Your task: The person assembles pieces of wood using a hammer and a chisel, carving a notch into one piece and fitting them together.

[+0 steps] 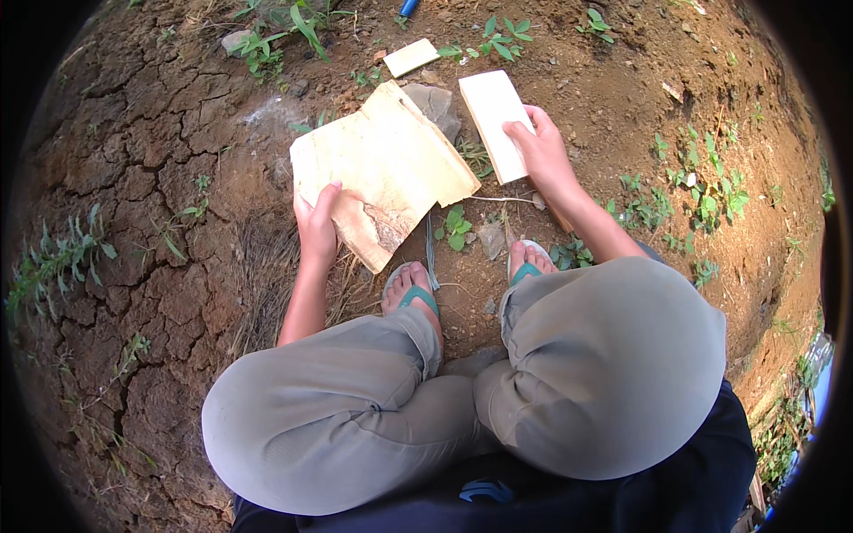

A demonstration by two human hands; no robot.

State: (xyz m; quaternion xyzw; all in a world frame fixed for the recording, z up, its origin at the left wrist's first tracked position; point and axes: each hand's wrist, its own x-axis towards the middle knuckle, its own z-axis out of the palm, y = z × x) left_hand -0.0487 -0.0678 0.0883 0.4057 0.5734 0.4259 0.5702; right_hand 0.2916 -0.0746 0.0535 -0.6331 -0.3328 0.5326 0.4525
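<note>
A broad, pale wooden board (373, 155) with jagged edges and a dark knot near its lower corner is tilted in front of me. My left hand (318, 218) grips its lower left edge, thumb on top and the other fingers hidden beneath. On the right, my right hand (544, 151) is closed round a smaller rectangular wood block (490, 120), thumb lying on its upper face. Block and board are apart, with a narrow gap between them. A grey flat stone (434, 108) shows partly behind the board.
A small flat piece of wood (411, 57) lies on the ground beyond the board. Near the top edge is a blue cylindrical object (408, 8). Cracked dry soil (133, 160) spreads on the left, and leafy weeds (711, 182) grow at right. My sandalled feet (411, 289) are close below the board.
</note>
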